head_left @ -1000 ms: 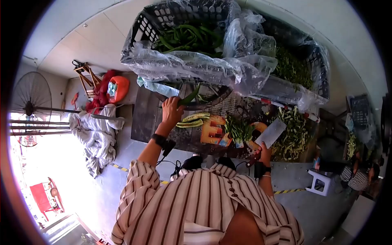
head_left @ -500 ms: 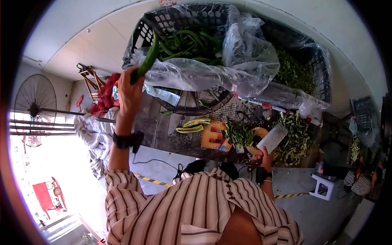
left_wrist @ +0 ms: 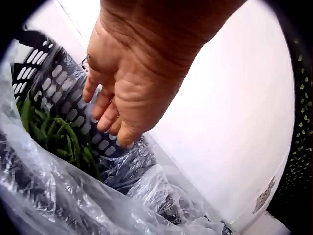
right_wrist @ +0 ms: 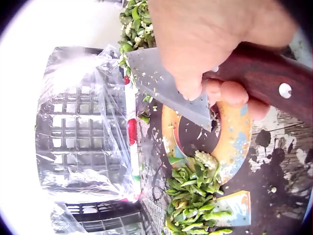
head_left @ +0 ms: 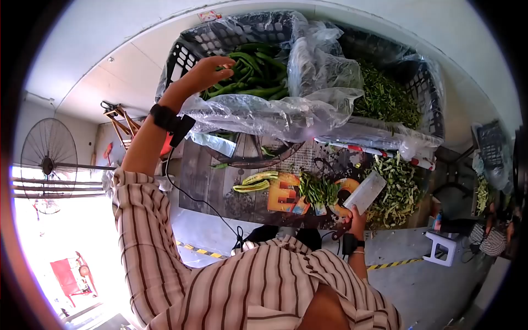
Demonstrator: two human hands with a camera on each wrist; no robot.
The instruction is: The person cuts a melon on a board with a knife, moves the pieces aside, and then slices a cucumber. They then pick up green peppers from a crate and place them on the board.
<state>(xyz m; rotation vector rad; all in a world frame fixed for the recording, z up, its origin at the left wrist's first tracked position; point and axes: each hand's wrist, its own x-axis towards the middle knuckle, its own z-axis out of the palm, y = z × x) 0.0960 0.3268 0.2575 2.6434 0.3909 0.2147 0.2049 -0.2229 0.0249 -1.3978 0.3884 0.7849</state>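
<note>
Over the left crate (head_left: 181, 59), my left hand (head_left: 212, 74) hangs with its fingers loosely bent and nothing in them. Long green peppers (head_left: 256, 69) lie heaped in that crate, just beyond the fingertips. In the left wrist view the hand (left_wrist: 129, 88) is above the plastic-lined crate wall, beside the peppers (left_wrist: 58, 137). My right hand (head_left: 356, 217) grips a cleaver (head_left: 366, 190) by its dark red wooden handle (right_wrist: 264, 73), its blade low over the table. Chopped green pepper (head_left: 319, 190) lies left of the blade, and two pale-striped split pieces (head_left: 256, 181) lie farther left.
A larger pile of chopped pepper (head_left: 393, 192) covers the table's (head_left: 198, 192) right end. Behind it, the right crate (head_left: 434, 88) holds more chopped greens. Clear plastic sheeting (head_left: 264, 115) drapes the crates' front edges. A white stool (head_left: 440, 247) stands on the floor at right.
My left hand rose from the table carrying a long green pepper, moved to the left crate and let it go. My right hand still holds the cleaver in nearly the same place.
</note>
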